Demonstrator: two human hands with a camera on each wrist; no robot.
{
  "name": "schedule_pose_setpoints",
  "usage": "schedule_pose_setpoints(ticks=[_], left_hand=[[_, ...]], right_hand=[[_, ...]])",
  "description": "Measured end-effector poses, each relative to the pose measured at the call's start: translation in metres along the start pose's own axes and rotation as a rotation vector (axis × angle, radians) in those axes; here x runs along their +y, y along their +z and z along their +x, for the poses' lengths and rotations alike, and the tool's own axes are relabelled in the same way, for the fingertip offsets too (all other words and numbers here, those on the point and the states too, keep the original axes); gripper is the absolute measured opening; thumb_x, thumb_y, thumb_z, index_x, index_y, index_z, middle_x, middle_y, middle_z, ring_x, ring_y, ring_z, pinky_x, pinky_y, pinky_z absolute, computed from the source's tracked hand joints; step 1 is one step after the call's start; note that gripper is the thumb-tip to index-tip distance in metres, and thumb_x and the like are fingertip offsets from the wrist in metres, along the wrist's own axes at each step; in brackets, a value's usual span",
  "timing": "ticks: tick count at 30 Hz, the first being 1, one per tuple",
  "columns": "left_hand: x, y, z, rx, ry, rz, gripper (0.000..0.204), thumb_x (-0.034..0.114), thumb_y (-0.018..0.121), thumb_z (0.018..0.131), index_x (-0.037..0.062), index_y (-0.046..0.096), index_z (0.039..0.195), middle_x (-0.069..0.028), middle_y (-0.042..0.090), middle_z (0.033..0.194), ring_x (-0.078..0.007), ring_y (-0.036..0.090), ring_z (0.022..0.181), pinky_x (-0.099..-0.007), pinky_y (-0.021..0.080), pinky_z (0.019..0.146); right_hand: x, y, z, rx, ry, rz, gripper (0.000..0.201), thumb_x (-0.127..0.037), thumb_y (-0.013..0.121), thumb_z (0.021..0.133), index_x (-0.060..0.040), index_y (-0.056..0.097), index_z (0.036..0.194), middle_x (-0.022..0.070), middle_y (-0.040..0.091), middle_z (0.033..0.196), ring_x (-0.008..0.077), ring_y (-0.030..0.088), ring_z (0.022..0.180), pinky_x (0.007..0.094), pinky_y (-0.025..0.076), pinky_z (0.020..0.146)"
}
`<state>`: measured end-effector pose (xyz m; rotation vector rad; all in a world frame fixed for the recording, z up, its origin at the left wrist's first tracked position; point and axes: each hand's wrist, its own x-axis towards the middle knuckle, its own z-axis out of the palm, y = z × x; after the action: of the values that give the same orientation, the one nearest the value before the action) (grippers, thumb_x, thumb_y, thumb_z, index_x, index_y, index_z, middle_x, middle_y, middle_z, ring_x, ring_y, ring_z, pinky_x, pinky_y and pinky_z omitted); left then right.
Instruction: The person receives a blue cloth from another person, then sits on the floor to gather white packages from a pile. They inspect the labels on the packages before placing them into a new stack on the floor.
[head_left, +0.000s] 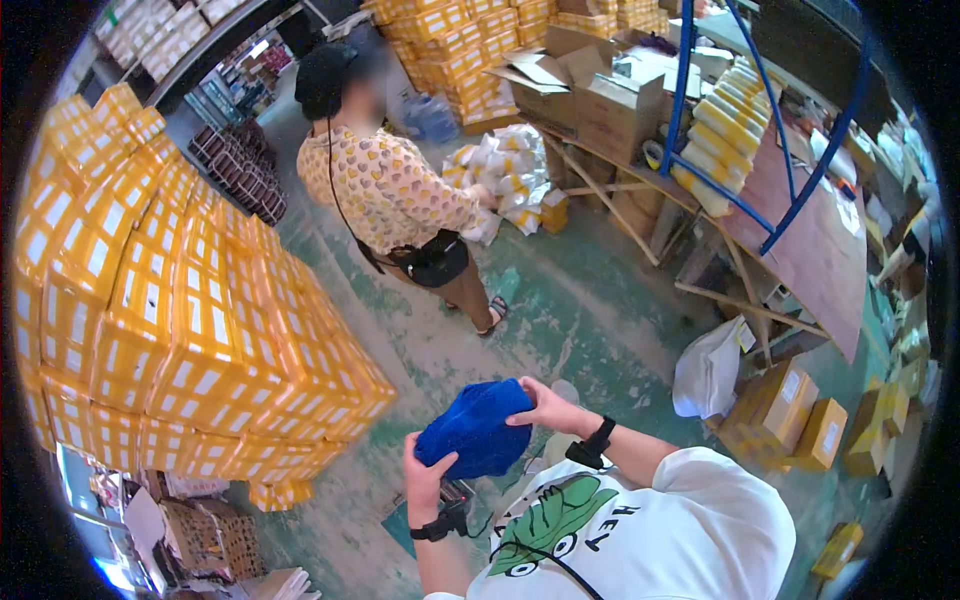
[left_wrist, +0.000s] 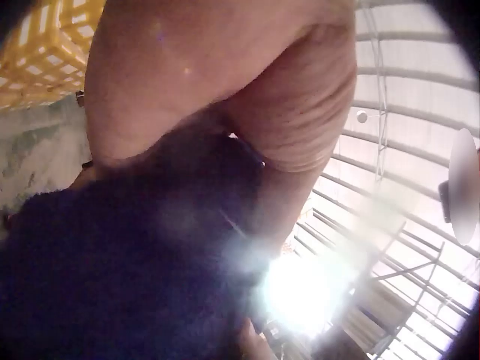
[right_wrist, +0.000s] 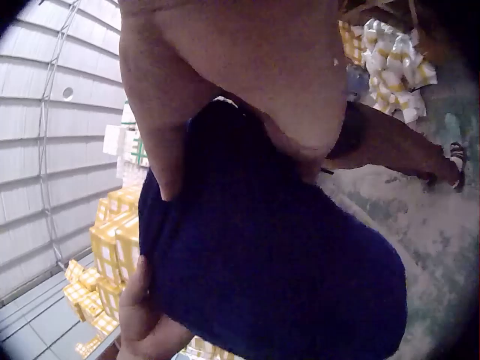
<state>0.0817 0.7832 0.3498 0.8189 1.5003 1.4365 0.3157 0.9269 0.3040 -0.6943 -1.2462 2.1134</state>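
A folded bundle of deep blue fabric (head_left: 475, 430), fuzzy along its edge like towelling, is held up in front of the shirt between both hands. My left hand (head_left: 427, 472) grips its near left end, with the thumb on top. At the far right end my right hand (head_left: 550, 408) pinches the fabric between thumb and fingers. In the left wrist view the blue fabric (left_wrist: 127, 262) fills the lower left, dark and poorly lit. The right wrist view shows the fabric (right_wrist: 277, 255) hanging below the right hand (right_wrist: 240, 82), while left-hand fingers (right_wrist: 142, 322) hold its lower left edge.
Tall stacks of yellow-taped boxes (head_left: 200, 330) stand at left. Another person (head_left: 390, 190) bends beside a pile of white-and-yellow packages (head_left: 510, 170). A wooden table (head_left: 800, 250) with a blue metal frame stands at right. Cartons (head_left: 770, 410) and a white sack (head_left: 708, 370) lie on the floor.
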Motion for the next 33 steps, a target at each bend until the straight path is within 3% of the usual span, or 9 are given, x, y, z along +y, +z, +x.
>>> schedule_pose_setpoints(ticks=[2, 6, 9, 11, 12, 15, 18, 25, 33], left_hand=[[0.009, -0.008, 0.006, 0.061, -0.04, 0.033, 0.058, -0.006, 0.078, 0.067, 0.0048, 0.048, 0.116, -0.0033, 0.059, 0.103, -0.0149, 0.058, 0.095, -0.03, 0.048, 0.087], [0.017, -0.003, 0.012, 0.094, -0.091, -0.029, 0.059, -0.005, 0.077, 0.069, 0.003, 0.048, 0.12, -0.0044, 0.06, 0.105, -0.0163, 0.059, 0.097, -0.0324, 0.048, 0.089], [0.014, 0.001, 0.03, -0.001, -0.078, 0.045, 0.057, -0.001, 0.077, 0.072, 0.0029, 0.048, 0.12, -0.0045, 0.06, 0.106, -0.0159, 0.058, 0.098, -0.0326, 0.047, 0.09], [0.018, 0.014, 0.042, -0.038, -0.126, 0.001, 0.055, 0.001, 0.077, 0.073, 0.0027, 0.048, 0.12, -0.0046, 0.06, 0.106, -0.0155, 0.058, 0.098, -0.0323, 0.047, 0.09], [0.022, 0.022, 0.052, -0.075, -0.184, -0.05, 0.054, 0.003, 0.077, 0.074, 0.0025, 0.048, 0.119, -0.0048, 0.06, 0.106, -0.0152, 0.058, 0.098, -0.0319, 0.047, 0.09], [0.032, 0.048, 0.081, -0.219, -0.202, 0.264, 0.051, 0.006, 0.076, 0.075, 0.0026, 0.05, 0.118, -0.0053, 0.06, 0.106, -0.0149, 0.058, 0.097, -0.0311, 0.047, 0.089], [0.03, 0.065, 0.102, -0.119, -0.09, 0.398, 0.044, 0.002, 0.074, 0.073, 0.0033, 0.051, 0.111, -0.0046, 0.06, 0.099, -0.0136, 0.057, 0.092, -0.0299, 0.047, 0.085], [0.032, 0.079, 0.14, 0.127, 0.071, 0.708, 0.032, -0.002, 0.067, 0.065, 0.0036, 0.05, 0.092, -0.0039, 0.051, 0.082, -0.016, 0.051, 0.079, -0.0297, 0.044, 0.076], [0.005, 0.069, 0.194, 0.355, 0.213, 0.844, 0.039, 0.001, 0.068, 0.064, 0.0028, 0.055, 0.101, -0.0147, 0.057, 0.097, -0.0318, 0.057, 0.093, -0.0388, 0.046, 0.085]], right_hand=[[0.01, -0.027, 0.003, 0.077, -0.019, -0.035, 0.05, -0.006, 0.079, 0.078, -0.0094, 0.043, 0.112, 0.002, 0.058, 0.102, 0.0122, 0.056, 0.097, 0.0299, 0.045, 0.087], [0.008, -0.048, 0.006, 0.076, 0.016, 0.037, 0.054, -0.005, 0.079, 0.077, -0.009, 0.043, 0.115, 0.0036, 0.058, 0.105, 0.0125, 0.055, 0.098, 0.0297, 0.045, 0.088], [0.007, -0.064, 0.019, 0.101, -0.132, -0.156, 0.063, -0.008, 0.082, 0.072, -0.0071, 0.043, 0.121, 0.0065, 0.059, 0.103, 0.016, 0.057, 0.096, 0.0318, 0.046, 0.086], [0.0, -0.079, 0.021, 0.125, -0.096, -0.635, 0.071, -0.015, 0.083, 0.069, -0.0086, 0.046, 0.129, 0.0109, 0.059, 0.108, 0.0225, 0.058, 0.1, 0.0355, 0.048, 0.085], [0.001, -0.089, 0.028, 0.084, -0.096, -0.713, 0.067, -0.017, 0.083, 0.064, -0.0078, 0.055, 0.124, 0.0153, 0.059, 0.112, 0.0298, 0.059, 0.1, 0.0383, 0.048, 0.086], [-0.004, -0.12, 0.037, 0.045, -0.025, -0.864, 0.052, -0.015, 0.081, 0.065, -0.005, 0.061, 0.111, 0.0158, 0.061, 0.105, 0.0309, 0.059, 0.095, 0.0386, 0.048, 0.085], [-0.026, -0.141, 0.039, 0.25, -0.309, -0.81, 0.039, -0.013, 0.079, 0.067, -0.003, 0.062, 0.101, 0.0163, 0.061, 0.091, 0.0312, 0.059, 0.086, 0.0389, 0.048, 0.08], [-0.04, -0.159, 0.077, 0.118, -0.204, -0.714, 0.035, -0.01, 0.074, 0.069, -0.0034, 0.055, 0.097, 0.0164, 0.06, 0.084, 0.0336, 0.061, 0.081, 0.0393, 0.048, 0.073], [-0.078, -0.135, 0.141, -0.03, -0.05, -0.165, 0.046, 0.001, 0.078, 0.072, -0.0075, 0.049, 0.107, -0.001, 0.057, 0.095, 0.0082, 0.055, 0.091, 0.0254, 0.047, 0.082]])
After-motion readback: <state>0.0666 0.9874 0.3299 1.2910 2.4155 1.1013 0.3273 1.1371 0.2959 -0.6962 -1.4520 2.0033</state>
